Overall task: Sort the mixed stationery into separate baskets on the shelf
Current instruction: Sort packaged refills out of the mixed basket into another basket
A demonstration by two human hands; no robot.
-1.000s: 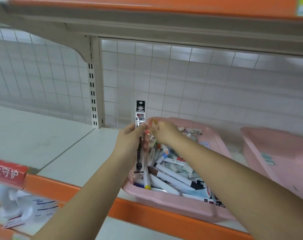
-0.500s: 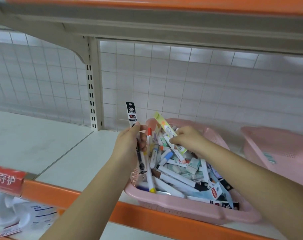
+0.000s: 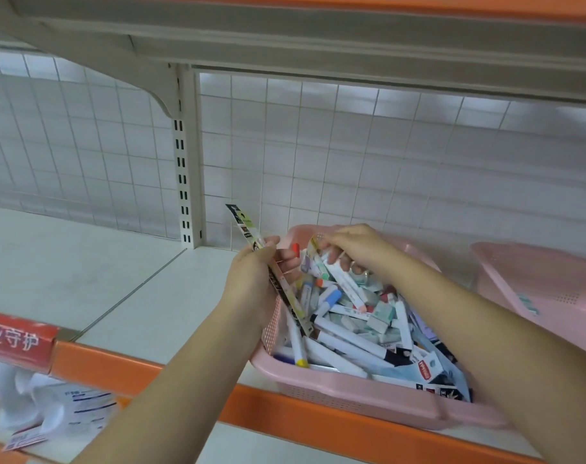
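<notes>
A pink basket (image 3: 358,396) on the shelf is heaped with mixed stationery (image 3: 355,326): white markers, erasers and packaged pens. My left hand (image 3: 251,279) is at the basket's left rim and grips a bunch of long packaged pens (image 3: 248,229) that stick up and back past my fingers. Over the far side of the heap, my right hand (image 3: 358,246) curls its fingers around a white packaged pen (image 3: 347,283) with a pale orange end. A second pink basket (image 3: 539,289) stands to the right; only a small label shows inside it.
The white shelf board (image 3: 101,283) stretches bare to the left of the basket, behind an orange front rail (image 3: 124,370) with a red label (image 3: 14,339). A wire grid back panel (image 3: 318,155) and the shelf above bound the space. White bags (image 3: 50,406) lie on the lower shelf.
A yellow-green packaged pen that my right hand held up has joined the bunch in my left hand. My right hand has gone back into the heap and closed on a white pen.
</notes>
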